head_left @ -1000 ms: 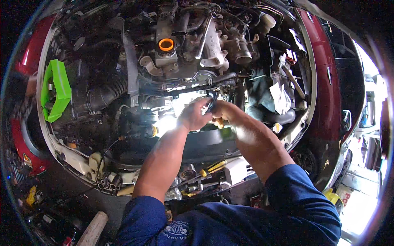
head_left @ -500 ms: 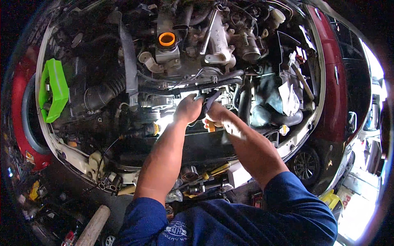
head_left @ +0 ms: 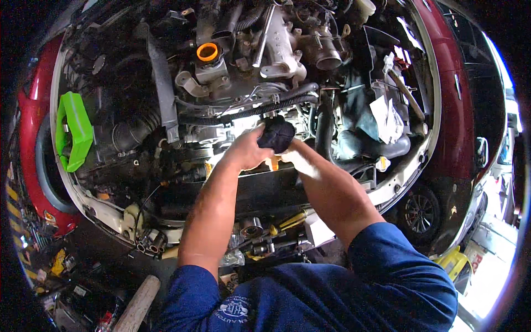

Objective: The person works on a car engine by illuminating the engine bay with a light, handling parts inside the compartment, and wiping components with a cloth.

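In the middle of the engine bay both hands are at a dark, bunched-up cloth (head_left: pixel 277 135), dark blue or black. My left hand (head_left: pixel 246 150) is closed against its left side, the thumb along the near edge. At its lower right is my right hand (head_left: pixel 293 153), with most of its fingers hidden behind the cloth. Just below the cloth, between my wrists, shows a small orange piece (head_left: pixel 272 164). A ribbed black hose (head_left: pixel 243 118) runs across the engine right behind my hands, and bright light falls on the metal there.
An orange-rimmed filler neck (head_left: pixel 207 52) and a metal intake manifold (head_left: pixel 281 52) stand farther back. A bright green tray (head_left: pixel 75 133) rests on the left fender. White paper (head_left: pixel 386 119) lies at the right. Tools and parts, including a metal cylinder (head_left: pixel 251 227), line the front edge.
The dark cloth, mostly hidden between my hands before, now shows as a larger bunch. My left hand has shifted slightly left and down. The whole view has moved a little.
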The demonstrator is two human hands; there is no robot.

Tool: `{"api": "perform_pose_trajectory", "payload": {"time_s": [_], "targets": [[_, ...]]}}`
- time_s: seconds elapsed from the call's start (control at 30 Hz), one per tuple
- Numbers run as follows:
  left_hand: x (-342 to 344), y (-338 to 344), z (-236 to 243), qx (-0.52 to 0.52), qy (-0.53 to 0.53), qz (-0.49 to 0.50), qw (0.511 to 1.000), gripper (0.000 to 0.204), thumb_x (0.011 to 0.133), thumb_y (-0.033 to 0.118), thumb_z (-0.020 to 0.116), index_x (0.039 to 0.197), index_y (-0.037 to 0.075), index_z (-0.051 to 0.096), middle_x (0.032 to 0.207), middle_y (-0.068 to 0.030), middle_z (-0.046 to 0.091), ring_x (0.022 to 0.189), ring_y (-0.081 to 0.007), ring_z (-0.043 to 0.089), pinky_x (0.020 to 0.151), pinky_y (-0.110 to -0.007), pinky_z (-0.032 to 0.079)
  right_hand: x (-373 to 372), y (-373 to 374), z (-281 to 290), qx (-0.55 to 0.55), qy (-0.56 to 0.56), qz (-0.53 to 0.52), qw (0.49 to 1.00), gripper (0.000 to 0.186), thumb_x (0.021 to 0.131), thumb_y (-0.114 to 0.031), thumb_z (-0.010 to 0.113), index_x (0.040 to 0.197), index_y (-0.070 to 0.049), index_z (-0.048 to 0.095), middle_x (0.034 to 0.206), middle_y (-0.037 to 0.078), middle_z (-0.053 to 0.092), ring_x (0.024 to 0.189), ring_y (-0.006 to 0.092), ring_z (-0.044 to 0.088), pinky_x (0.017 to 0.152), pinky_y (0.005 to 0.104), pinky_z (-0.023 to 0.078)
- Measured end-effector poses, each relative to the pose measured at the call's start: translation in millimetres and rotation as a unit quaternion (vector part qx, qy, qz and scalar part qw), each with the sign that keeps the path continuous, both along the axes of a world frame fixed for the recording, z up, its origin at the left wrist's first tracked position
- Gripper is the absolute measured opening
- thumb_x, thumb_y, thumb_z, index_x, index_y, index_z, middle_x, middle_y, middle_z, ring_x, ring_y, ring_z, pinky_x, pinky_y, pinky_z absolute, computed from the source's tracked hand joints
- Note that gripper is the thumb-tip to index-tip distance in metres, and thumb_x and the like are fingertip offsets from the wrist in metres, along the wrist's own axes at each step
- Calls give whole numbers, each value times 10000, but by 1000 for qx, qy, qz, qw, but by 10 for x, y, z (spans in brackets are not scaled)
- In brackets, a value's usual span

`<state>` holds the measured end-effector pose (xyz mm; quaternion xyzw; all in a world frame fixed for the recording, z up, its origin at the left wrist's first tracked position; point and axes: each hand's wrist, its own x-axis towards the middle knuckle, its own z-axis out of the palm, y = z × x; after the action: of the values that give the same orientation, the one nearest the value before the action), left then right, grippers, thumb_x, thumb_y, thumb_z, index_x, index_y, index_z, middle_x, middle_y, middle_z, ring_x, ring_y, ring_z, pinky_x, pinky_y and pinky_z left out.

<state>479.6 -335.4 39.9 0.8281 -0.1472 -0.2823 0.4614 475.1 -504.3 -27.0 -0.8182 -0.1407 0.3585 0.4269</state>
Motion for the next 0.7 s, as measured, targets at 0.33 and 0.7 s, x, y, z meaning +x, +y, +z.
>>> {"api": "perform_pose_trajectory", "payload": {"time_s": [0.33,0.7], "targets": [[-290,453,706,310,-6,-13,951,304,807,121,534,1089,79,639,1102,-180,647,1037,-337,621,886,-442,494,-210,-22,307,-44,110,-127,985,278,848,-83,545,1125,-76,574,857,93,622,722,214,585,611,363,486],[-946,805,-36,-46,-205,427,880,342,777,118,584,1113,67,611,992,-193,628,922,-388,604,803,-484,493,-268,96,466,25,45,-228,972,310,884,-17,490,1191,-53,514,855,54,574,674,146,537,585,272,471]]}}
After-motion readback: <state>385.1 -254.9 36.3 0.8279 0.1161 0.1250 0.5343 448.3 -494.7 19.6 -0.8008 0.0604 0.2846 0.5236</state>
